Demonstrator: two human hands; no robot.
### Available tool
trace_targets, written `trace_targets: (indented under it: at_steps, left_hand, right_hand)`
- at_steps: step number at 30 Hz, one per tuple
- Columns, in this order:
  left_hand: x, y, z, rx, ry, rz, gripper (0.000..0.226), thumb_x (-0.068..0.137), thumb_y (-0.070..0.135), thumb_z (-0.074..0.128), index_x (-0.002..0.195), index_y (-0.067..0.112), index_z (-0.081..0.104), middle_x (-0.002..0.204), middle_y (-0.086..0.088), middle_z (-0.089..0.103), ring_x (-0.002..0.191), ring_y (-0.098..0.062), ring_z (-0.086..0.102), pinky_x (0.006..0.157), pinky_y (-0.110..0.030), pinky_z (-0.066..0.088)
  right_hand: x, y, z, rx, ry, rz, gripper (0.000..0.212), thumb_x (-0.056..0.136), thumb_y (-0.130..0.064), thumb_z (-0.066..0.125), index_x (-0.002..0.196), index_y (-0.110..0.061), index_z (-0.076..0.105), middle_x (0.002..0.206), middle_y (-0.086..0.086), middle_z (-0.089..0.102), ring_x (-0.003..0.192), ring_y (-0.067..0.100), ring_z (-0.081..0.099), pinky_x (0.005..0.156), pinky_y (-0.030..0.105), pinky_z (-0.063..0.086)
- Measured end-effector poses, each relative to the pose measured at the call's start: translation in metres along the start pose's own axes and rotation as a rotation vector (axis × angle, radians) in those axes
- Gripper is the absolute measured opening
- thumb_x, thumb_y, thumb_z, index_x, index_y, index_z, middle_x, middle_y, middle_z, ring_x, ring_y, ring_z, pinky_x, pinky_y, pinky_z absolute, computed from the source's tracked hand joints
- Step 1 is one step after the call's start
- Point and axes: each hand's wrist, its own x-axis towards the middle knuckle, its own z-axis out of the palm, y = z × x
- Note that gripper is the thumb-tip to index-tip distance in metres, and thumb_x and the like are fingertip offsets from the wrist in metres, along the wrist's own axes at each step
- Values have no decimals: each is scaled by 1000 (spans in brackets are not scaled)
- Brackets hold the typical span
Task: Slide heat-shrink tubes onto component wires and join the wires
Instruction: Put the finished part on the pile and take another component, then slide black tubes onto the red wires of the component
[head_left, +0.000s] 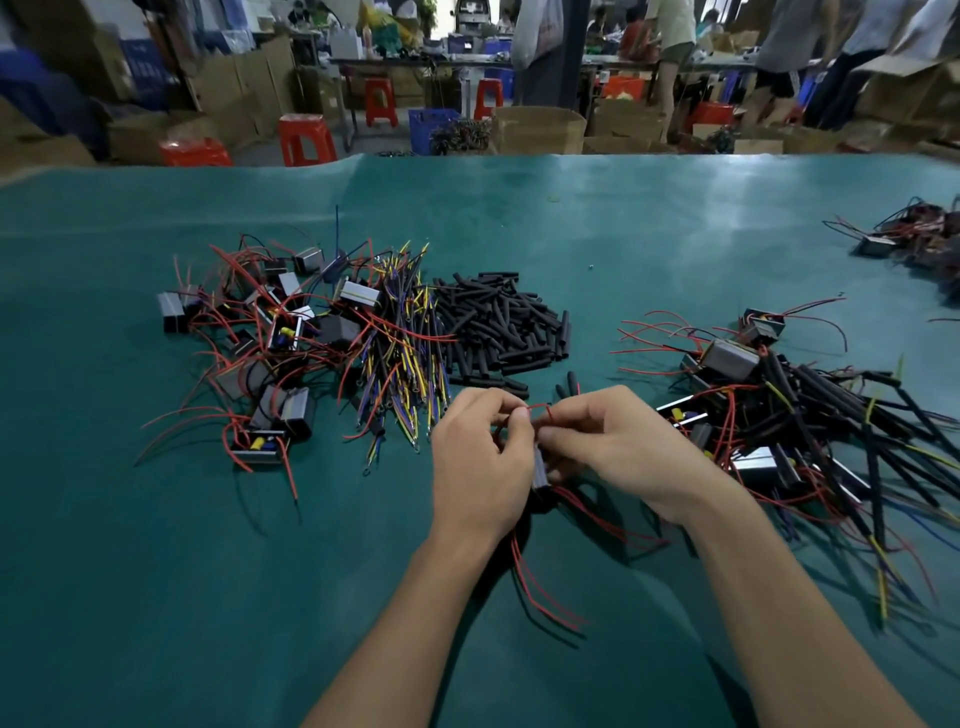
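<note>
My left hand (480, 457) and my right hand (618, 441) meet over the middle of the green table (675, 218). Their fingertips pinch thin red wires (537, 410) together. A small grey component (540, 470) hangs between my palms, mostly hidden. More red wires (545, 592) trail from it toward me. Just beyond my hands lies a heap of short black heat-shrink tubes (509, 327). Beside it lies a bundle of yellow, blue and black leads (405, 358).
At the left lies a pile of grey components with red wires (260, 338). Components with black tubing on their leads (810, 415) are piled at the right. Another small pile (919, 239) sits far right. Beyond the table edge are red stools, cardboard boxes and people.
</note>
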Motion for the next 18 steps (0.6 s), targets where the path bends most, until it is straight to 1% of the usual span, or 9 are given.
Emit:
trace_targets:
  at_steps: [1,3,5,7,10,12,14,16,18]
  left_hand:
    - [0,0,0,3,-19,-15,14,91,7,65,79,14,69,79,5,65,75,-6,58,71,-20,46]
    - [-1,1,1,1,-61,-41,15,93,12,62,79,14,67,69,10,62,68,-8,55,67,-27,45]
    - [-2,1,0,-3,-90,-46,16,94,15,62,78,16,65,63,10,59,62,-4,52,63,-25,41]
    - [-4,2,0,-17,-109,-46,13,93,19,63,80,18,65,61,10,58,59,-3,52,60,-22,40]
    - [-4,3,-1,-55,-136,-40,10,90,26,65,84,18,65,71,10,67,69,-5,62,69,-30,51]
    - [-3,1,-2,-104,-156,-66,9,85,27,67,85,18,65,77,8,70,78,-9,68,77,-36,56]
    - [-2,-2,-3,-144,-175,-97,10,82,27,70,85,19,65,79,8,72,82,-12,70,80,-40,57]
    - [-2,-3,-3,-151,-173,-120,13,80,29,73,84,20,65,79,8,72,82,-11,70,80,-40,57]
    - [-1,-4,-3,-162,-153,-136,13,79,26,77,83,20,66,78,8,72,80,-10,70,79,-39,58]
  right_hand:
    - [-2,0,-1,90,-49,-1,27,96,5,62,96,-14,81,91,10,79,76,15,71,73,28,60]
    - [-4,0,-4,125,-46,9,29,95,9,62,102,-12,80,95,14,79,75,17,71,73,25,58]
    - [-3,2,-4,62,41,21,22,93,5,68,99,-11,80,85,16,78,67,21,71,69,29,59]
    - [0,3,-2,-17,113,19,18,91,-1,72,92,-16,81,76,10,78,65,23,73,66,31,59]
    - [3,2,4,-208,236,-29,17,86,-9,74,83,-25,81,70,-4,77,66,16,75,62,27,59]
    - [5,-1,10,-235,283,-43,21,84,-6,74,78,-26,80,67,-7,76,63,13,74,58,22,58]
    - [6,-2,14,-260,308,-56,29,82,-2,73,75,-31,77,65,-9,75,60,7,72,56,15,54]
    - [4,-5,14,-236,281,-56,32,83,3,71,76,-29,77,66,-8,75,60,8,73,55,11,52]
    - [1,-7,9,-131,192,-28,27,86,6,71,85,-19,79,75,2,78,71,19,77,62,19,57]
